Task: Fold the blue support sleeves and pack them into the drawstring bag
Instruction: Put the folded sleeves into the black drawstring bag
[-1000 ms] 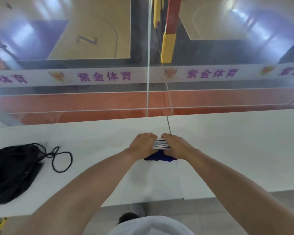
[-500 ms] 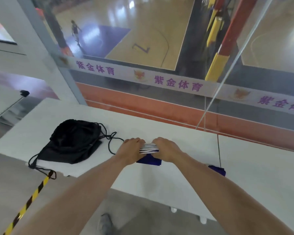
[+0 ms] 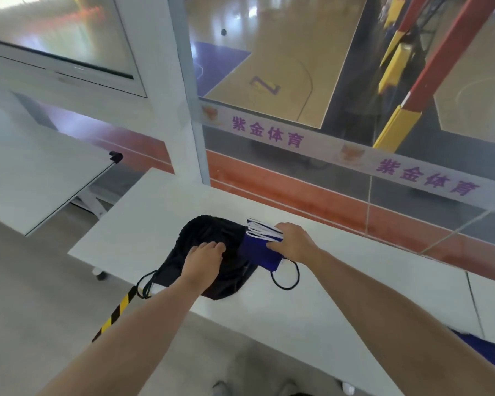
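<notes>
The right hand point(image 3: 293, 241) grips the folded stack of blue, white-edged fabric sleeves point(image 3: 262, 247) beside the limp black drawstring bag point(image 3: 212, 238) on the white desk point(image 3: 340, 281). The left hand point(image 3: 203, 261) presses flat, fingers spread. Soft and light; best pinched across the folds.

Both bare forearms outstretched, left hand point(image 3: 203, 260) palm-down with fingers curled, right hand point(image 3: 293, 242) palm-down, fingers spread.

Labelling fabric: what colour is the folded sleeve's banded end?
White bands on the blue folded sleeve, seen in the head view.
</notes>
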Tool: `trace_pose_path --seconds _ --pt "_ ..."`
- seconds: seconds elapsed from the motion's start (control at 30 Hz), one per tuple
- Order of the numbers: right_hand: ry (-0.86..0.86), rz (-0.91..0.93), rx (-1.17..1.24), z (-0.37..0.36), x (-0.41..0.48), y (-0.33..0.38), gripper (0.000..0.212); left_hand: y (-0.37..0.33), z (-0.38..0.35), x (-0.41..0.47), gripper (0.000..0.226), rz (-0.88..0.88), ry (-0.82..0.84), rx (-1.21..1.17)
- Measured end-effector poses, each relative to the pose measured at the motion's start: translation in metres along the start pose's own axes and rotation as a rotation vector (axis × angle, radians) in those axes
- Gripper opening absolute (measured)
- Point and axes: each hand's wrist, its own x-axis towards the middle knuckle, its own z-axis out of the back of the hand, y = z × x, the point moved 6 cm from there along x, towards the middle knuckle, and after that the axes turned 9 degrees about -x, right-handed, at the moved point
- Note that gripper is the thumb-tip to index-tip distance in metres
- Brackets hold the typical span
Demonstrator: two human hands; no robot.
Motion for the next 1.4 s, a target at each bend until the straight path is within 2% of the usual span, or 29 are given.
trace_pose_path --seconds 0.13,0.27,0.33,0.4,0.53,0.63,0.67,0.73,0.8,0.87,1.1,1.2,1.27,1.4 --pt "0.079 0.085 0.006 -0.025 0.042 0.044 0.037 0.043 0.008 0.003 0.011 0.082 0.044 0.022" --pt "0.183 0.175 -0.088 -0.062 0.087 0.068 0.035 0.073 0.011 0.002 0.007 0.142 0.046 0.089" --pt "0.243 0.208 -0.12 -0.083 0.11 0.076 0.033 0.088 0.005 0.003 0.016 0.173 0.064 0.104" --pt "0.31 0.22 -0.147 -0.102 0.13 0.081 0.035 0.105 -0.003 0.006 0.016 0.176 0.045 0.066" --pt "0.486 0.237 -0.215 -0.136 0.169 0.088 0.027 0.128 -0.026 0.022 0.024 0.124 0.005 -0.043" --pt "0.632 0.227 -0.377 -0.163 0.191 0.083 0.033 0.138 -0.055 0.039 0.044 0.058 0.132 -0.058" --pt "0.624 0.242 -0.459 -0.169 0.196 0.083 0.035 0.141 -0.065 0.044 0.049 0.047 0.201 -0.044" --pt "0.49 0.303 -0.608 -0.176 0.202 0.084 0.041 0.15 -0.082 0.052 0.048 0.035 0.305 -0.028" --pt "0.305 0.354 -0.709 -0.185 0.197 0.087 0.058 0.156 -0.09 0.06 0.05 0.023 0.333 0.006" --pt "0.21 0.37 -0.742 -0.196 0.181 0.09 0.072 0.16 -0.094 0.064 0.055 0.003 0.351 0.048" --pt "0.21 0.356 -0.562 -0.232 0.154 0.101 0.08 0.169 -0.098 0.078 0.09 -0.113 0.415 0.12" --pt "0.257 0.425 -0.661 -0.244 0.149 0.115 0.08 0.174 -0.098 0.085 0.101 -0.119 0.453 0.14" --pt "0.3 0.413 -0.728 -0.252 0.149 0.113 0.078 0.177 -0.1 0.087 0.108 -0.119 0.488 0.164" --pt "0.348 0.372 -0.715 -0.253 0.159 0.105 0.074 0.182 -0.103 0.09 0.108 -0.13 0.541 0.224"
